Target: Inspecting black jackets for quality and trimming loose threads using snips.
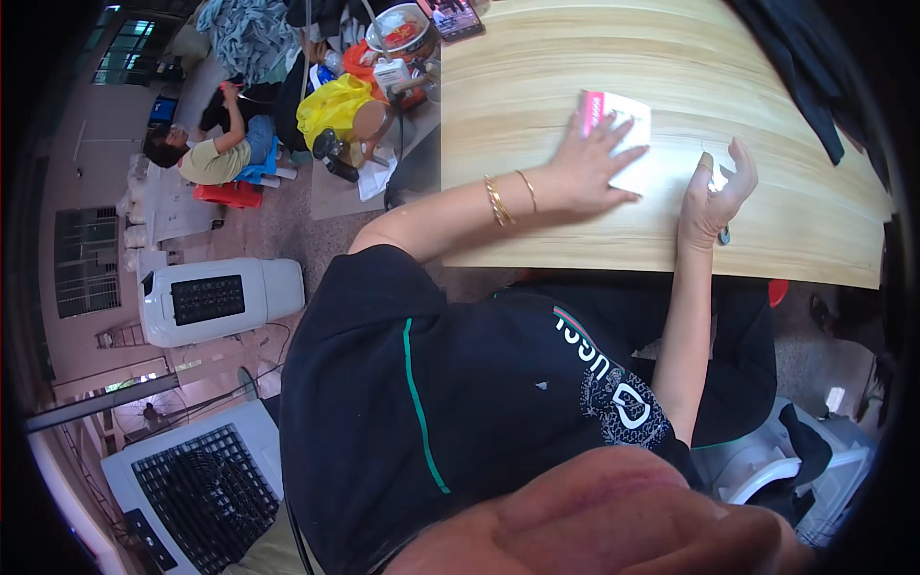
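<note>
My left hand (596, 171), with gold bangles at the wrist, is spread over a white-and-pink card or packet (630, 117) on the wooden table (537, 57). Its fingers cover part of that card and look slightly blurred. To the right, my right hand (717, 196) rests on its edge, thumb and fingers apart and loosely curved. A yellowish patch covers its thumb tip. Something small and bright shows between thumb and fingers, perhaps only glare. A small dark tool end (724, 235) pokes out beside the right wrist; the rest is hidden.
Dark cloth (795, 77) hangs over the table's far right. A phone (453, 17) lies at its far left corner. Beyond the left edge are a yellow bag (331, 107), a bowl (398, 29) and piled grey cloth (244, 38). Another person (216, 153) sits farther left, near white coolers (220, 299).
</note>
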A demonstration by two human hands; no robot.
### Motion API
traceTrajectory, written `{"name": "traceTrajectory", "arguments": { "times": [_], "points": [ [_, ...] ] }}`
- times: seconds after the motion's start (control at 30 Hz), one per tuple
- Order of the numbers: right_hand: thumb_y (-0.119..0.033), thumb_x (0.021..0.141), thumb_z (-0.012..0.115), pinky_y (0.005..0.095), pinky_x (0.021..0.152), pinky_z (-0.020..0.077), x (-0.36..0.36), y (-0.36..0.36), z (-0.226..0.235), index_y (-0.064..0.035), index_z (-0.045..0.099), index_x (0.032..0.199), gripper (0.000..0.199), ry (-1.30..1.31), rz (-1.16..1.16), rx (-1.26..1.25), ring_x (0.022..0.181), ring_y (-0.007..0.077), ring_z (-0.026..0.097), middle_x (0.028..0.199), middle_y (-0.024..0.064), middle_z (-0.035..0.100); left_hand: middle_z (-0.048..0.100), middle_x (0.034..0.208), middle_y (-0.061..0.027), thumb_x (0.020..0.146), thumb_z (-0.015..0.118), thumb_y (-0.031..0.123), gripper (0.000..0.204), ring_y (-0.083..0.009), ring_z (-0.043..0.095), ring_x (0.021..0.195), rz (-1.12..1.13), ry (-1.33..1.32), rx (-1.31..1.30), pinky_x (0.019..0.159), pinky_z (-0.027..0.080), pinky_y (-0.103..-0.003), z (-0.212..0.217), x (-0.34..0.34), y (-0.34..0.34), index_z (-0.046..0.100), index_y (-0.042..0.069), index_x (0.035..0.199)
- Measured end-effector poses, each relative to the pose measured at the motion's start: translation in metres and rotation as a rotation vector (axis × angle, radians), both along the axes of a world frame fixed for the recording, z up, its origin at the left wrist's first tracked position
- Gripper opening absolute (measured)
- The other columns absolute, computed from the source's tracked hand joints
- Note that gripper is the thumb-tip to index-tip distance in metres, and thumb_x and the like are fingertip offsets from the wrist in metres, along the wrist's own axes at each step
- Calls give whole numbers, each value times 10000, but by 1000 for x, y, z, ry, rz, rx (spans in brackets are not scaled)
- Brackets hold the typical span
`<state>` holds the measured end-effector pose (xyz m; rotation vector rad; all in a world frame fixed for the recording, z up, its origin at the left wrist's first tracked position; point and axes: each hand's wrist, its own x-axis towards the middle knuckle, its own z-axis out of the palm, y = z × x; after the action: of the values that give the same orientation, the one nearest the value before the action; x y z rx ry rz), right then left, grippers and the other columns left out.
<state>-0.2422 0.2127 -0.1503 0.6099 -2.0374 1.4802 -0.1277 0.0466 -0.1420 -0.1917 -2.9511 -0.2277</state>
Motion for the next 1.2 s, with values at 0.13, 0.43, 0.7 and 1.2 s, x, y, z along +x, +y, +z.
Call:
{"name": "traceTrajectory", "arguments": {
  "times": [0.13, 0.43, 0.7, 1.2],
  "points": [
    [48, 794, 607, 349, 881, 460, -1, 1, 1, -60, 522, 1266, 492, 5, 0, 18, 1165, 269, 503, 1267, 121, 527, 251, 1553, -203, 918, 438, 611, 710, -393, 160, 1457, 111, -65, -44, 1160, 25, -602, 6, -6, -68, 375, 178, 1477],
    [86, 745, 592, 409, 995, 433, -4, 1, 3, -7, 532, 1210, 478, 126, -9, -68, 1151, 363, 529, 1201, 193, 550, 346, 1465, -255, 872, 557, 135, 549, -464, 287, 1364, 189, 78, -92, 1160, 156, -551, 16, -3, -129, 435, 50, 1400],
    [86, 818, 588, 395, 986, 441, 15, 29, 7, -2, 513, 1221, 419, 97, -47, -192, 1176, 327, 526, 1265, 192, 520, 309, 1519, -176, 829, 629, 179, 648, -398, 248, 1419, -250, 143, -27, 1145, 199, -577, 14, -63, 46, 404, 140, 1436],
    [67, 803, 599, 350, 943, 431, 22, 133, -22, -15, 479, 1266, 484, 48, -382, -189, 1180, 296, 517, 1290, 165, 526, 617, 943, -120, 833, 667, 135, 139, -322, 594, 933, -525, -21, 100, 866, 473, -449, 21, -104, 93, 594, 70, 933]
  ]
}}
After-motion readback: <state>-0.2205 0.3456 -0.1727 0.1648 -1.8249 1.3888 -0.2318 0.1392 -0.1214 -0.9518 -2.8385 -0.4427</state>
